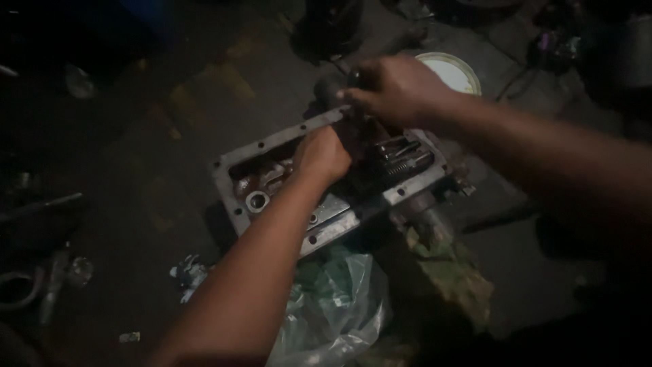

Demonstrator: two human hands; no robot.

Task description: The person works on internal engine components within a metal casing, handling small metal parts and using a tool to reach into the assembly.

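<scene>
A dark, stained concrete floor (170, 136) is seen, on which an open metal gear housing (272, 146) is set. A crumpled clear plastic bag (339, 306) lies just beside it, a round white lid (451, 71) farther off, and what may be metal tools (41, 285) at the dim left edge.

Views: 1, on the person's head.
Faces: down and forward, at the dark floor (136, 170).
Near: close; both arms reach in from the bottom and right edges.
Middle: a metal box (339, 197), seen from above.
Far edge: a white bowl (451, 71).
</scene>
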